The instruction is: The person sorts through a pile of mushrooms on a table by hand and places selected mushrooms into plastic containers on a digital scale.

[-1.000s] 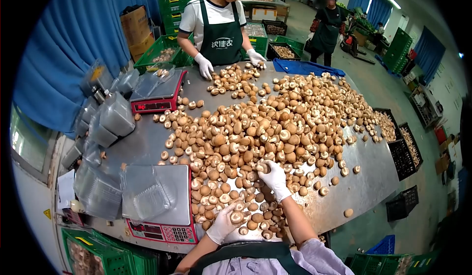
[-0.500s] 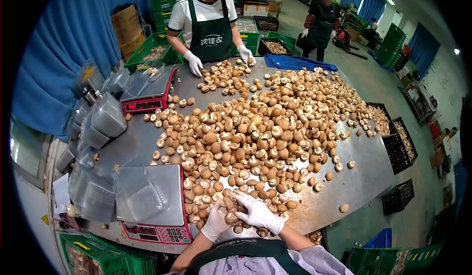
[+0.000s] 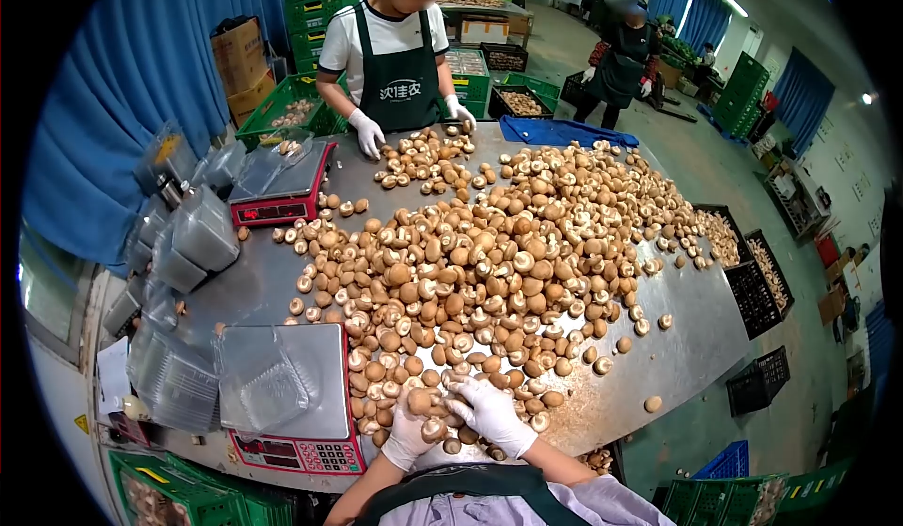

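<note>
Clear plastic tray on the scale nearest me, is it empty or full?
Empty: nothing shows inside the clear tray, and the near scale's metal plate shows through it.

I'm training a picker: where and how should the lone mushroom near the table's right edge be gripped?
Probably pinch the lone mushroom by opposite sides of its cap, from above: its rounded top appears uppermost and no neighbour crowds it.

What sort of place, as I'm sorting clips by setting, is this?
Probably a produce packing or sorting room: mushrooms heaped on a metal table, a digital scale beside clear plastic trays, and green crates stacked beyond.
</note>
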Demonstrator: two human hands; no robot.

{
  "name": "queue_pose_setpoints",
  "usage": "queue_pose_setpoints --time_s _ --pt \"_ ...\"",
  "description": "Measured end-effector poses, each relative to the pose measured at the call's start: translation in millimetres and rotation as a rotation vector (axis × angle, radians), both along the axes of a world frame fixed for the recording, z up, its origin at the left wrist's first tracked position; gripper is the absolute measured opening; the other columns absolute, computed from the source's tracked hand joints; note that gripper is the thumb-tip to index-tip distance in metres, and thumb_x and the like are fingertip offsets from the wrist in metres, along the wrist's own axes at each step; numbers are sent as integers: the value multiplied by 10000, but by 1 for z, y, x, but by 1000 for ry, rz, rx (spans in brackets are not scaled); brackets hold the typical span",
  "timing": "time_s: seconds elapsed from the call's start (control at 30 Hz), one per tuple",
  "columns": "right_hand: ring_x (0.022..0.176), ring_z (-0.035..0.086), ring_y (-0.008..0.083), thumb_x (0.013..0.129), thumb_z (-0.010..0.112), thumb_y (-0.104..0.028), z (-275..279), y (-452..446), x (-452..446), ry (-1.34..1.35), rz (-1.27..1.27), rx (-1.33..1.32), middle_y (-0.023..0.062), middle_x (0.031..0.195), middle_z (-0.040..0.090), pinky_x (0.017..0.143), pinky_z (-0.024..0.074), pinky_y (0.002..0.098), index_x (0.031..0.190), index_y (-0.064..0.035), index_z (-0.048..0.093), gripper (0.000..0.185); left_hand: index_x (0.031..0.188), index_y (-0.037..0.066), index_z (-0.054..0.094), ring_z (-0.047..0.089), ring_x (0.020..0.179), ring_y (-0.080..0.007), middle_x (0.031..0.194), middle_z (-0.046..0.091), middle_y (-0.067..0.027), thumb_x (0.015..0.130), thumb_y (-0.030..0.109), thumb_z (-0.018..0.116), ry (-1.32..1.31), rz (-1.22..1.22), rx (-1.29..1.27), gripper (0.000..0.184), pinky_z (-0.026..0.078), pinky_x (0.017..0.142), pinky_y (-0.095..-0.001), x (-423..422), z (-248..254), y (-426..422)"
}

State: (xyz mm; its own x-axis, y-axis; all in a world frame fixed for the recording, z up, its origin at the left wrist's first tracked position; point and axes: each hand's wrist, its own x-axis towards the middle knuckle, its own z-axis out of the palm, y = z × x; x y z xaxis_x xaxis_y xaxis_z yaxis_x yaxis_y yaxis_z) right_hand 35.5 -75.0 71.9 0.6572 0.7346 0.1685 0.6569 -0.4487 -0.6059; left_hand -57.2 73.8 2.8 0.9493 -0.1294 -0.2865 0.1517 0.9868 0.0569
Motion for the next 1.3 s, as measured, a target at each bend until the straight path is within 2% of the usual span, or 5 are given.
queue_pose_setpoints --time_s 0.37,0.5,0.67,0.77,1.3 --pt "1109 579 340 927 536 -247 25 -11 2 461 32 182 203 1218 579 926 467 357 1282 -46 505 410 1391 12 340 428 1255 -406 1374 428 -229 920 617 233 -138 13 -106 775 348 1054 -526 2 17 -3" --pt "1098 595 307 900 573 -204 15 -18 9 401 -115 156 185 1200 600 926 466 349 1236 -45 551 373 1372 7 359 453 1239 -398 1371 435 -214 918 604 322 -79 73 460 751 384 1028 -514 2 7 -3" --pt "1073 609 248 860 637 -179 16 -19 11 579 -182 130 160 1193 613 906 477 331 1220 -46 579 388 1402 47 347 378 1289 -439 1408 388 -213 905 634 321 -53 93 -145 770 334 1036 -597 1 28 2" --pt "1050 612 207 843 672 -194 12 -21 6 632 -188 102 134 1174 628 893 480 316 1241 -59 570 433 1382 57 371 421 1268 -406 1396 415 -184 903 614 381 25 115 -44 735 361 1001 -622 -3 35 2" --pt "900 645 217 703 749 -75 -12 -20 7 262 -146 221 102 1051 658 808 514 310 1136 -90 615 453 1298 68 457 589 1056 -251 1185 573 -117 922 518 475 179 144 275 587 528 849 -448 -6 30 0"
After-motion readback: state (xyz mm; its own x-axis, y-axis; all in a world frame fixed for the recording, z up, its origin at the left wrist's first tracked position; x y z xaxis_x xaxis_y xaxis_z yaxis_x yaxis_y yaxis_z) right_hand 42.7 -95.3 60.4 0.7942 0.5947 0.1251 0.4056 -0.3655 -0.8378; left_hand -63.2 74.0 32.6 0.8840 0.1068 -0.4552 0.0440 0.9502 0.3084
